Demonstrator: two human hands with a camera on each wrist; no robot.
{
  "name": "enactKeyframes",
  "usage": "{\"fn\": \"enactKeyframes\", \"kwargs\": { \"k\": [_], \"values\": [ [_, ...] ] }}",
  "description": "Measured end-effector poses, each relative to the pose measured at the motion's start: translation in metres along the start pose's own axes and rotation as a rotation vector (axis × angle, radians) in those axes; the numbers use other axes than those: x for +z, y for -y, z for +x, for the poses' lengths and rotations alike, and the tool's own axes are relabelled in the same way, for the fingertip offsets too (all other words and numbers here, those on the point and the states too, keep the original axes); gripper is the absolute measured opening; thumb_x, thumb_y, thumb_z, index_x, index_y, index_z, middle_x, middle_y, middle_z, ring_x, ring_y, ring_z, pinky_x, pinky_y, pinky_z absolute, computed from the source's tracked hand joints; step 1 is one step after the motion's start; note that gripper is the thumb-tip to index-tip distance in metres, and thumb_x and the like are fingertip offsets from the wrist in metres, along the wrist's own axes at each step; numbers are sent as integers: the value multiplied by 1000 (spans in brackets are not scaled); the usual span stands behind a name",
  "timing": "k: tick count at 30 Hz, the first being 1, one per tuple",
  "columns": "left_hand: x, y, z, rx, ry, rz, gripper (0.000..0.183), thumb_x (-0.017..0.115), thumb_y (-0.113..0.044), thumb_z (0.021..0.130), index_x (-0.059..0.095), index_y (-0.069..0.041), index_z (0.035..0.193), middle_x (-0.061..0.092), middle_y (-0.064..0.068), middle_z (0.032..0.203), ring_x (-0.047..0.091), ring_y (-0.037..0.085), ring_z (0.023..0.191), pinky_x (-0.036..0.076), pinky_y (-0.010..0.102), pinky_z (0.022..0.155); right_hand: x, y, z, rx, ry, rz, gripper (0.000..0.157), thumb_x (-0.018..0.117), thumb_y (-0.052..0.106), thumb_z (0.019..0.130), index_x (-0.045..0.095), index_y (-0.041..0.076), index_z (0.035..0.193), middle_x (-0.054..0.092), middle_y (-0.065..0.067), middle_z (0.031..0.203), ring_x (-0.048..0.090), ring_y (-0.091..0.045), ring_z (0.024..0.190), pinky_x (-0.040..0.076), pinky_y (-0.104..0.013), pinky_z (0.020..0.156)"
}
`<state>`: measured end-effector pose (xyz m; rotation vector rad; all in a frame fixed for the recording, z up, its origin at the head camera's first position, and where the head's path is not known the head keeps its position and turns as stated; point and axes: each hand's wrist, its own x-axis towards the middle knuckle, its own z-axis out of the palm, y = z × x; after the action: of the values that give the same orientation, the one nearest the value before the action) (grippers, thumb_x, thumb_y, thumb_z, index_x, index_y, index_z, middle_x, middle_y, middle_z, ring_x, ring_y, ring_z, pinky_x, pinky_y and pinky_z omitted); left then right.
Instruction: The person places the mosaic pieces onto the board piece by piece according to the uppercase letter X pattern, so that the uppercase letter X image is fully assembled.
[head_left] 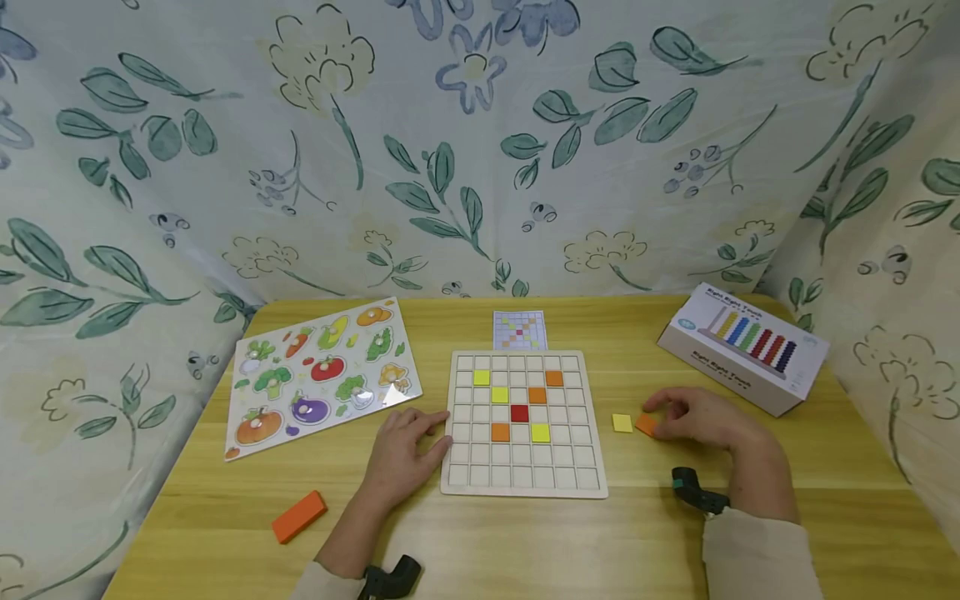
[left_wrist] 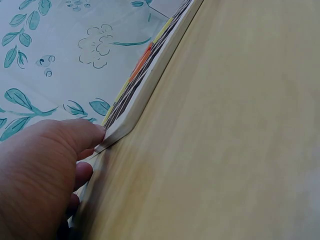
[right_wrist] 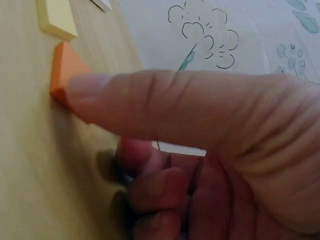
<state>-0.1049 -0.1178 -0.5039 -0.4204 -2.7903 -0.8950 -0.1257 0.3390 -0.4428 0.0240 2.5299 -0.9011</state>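
A pale grid board (head_left: 522, 488) lies at the middle of the table, with yellow, orange and red square tiles in some cells; the red tile (head_left: 520, 413) is near its centre. My left hand (head_left: 401, 457) rests at the board's left edge, thumb and index finger against its side; the left wrist view shows the thumb (left_wrist: 82, 134) at a corner. To the right of the board, my right hand (head_left: 697, 417) pinches an orange square tile (head_left: 646, 425) low over the tabletop. In the right wrist view the thumb covers part of this orange tile (right_wrist: 65, 67). A yellow tile (head_left: 622, 423) lies beside it.
Behind the board is a small printed pattern card (head_left: 519, 320). A vegetable puzzle board (head_left: 285, 337) lies at the left, an orange block (head_left: 299, 517) at the front left. A white box (head_left: 742, 346) stands at the back right, near the flowered cloth (head_left: 480, 150).
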Motion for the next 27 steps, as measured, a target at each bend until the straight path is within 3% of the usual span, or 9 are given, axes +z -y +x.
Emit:
{"fn": "enactKeyframes", "kwargs": {
  "k": [6,14,27],
  "values": [
    [-1,0,0,0,-1,-1,37,79,-33,88,75,-22,123,64,-8,91,49,11,87,42,32,80,3,4,4,24,-11,-36,38,78,31,89,66,12,120,57,-6,94,51,-23,86,38,-34,72],
    [-1,-1,0,-17,14,-2,38,78,-35,89,75,-24,125,63,-9,92,47,10,87,40,31,79,6,7,10,51,-58,-36,34,72,27,94,68,16,126,55,-10,104,51,-25,94,38,-35,73],
    [-1,-1,0,-14,7,-4,37,78,-34,89,75,-23,124,64,-8,92,48,10,87,42,32,80,4,7,10,85,-55,-2,34,75,28,92,65,11,119,57,-9,99,51,-24,87,39,-33,69]
  ]
}}
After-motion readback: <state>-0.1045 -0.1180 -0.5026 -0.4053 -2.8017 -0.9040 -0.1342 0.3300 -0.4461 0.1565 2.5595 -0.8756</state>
